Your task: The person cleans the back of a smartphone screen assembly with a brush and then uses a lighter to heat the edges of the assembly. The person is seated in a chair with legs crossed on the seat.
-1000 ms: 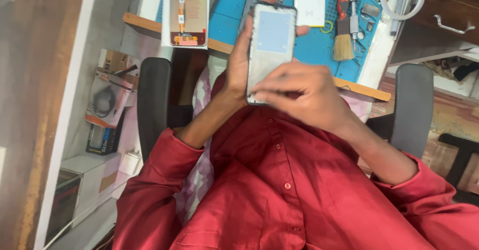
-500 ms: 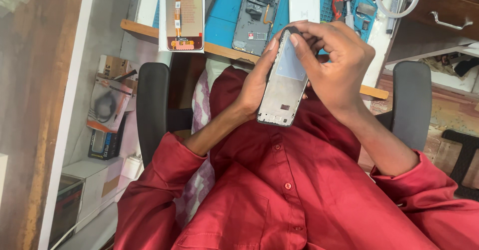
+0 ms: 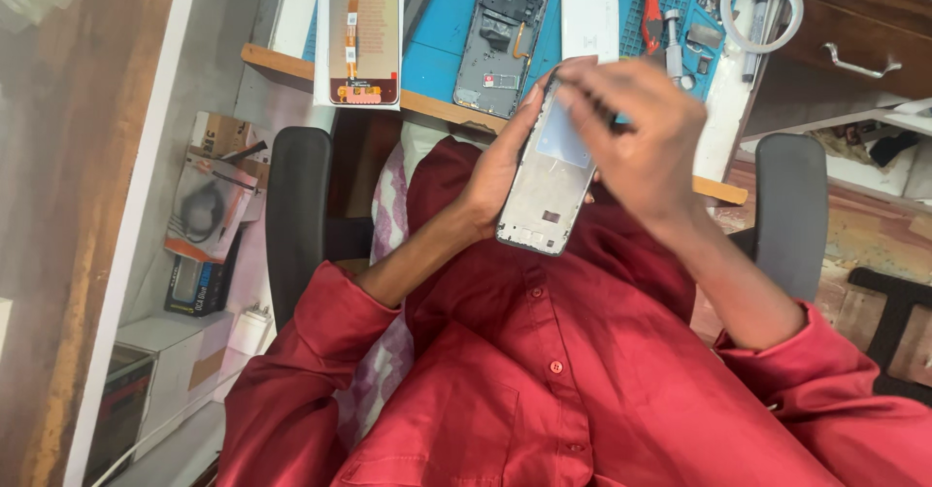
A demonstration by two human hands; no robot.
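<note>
2 hands point(image 3: 582, 147) gripping flat rectangular grey phone frame point(image 3: 549, 181), blue mat point(image 3: 456, 11)

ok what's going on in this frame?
A person in a red shirt holds a phone frame in front of their chest. The left hand cradles its long edge, while the right hand pinches at its top end. Beyond it, on the blue work mat, lie an opened phone body, a white rectangular part and a boxed replacement screen. Small tools sit at the mat's right side.
</note>
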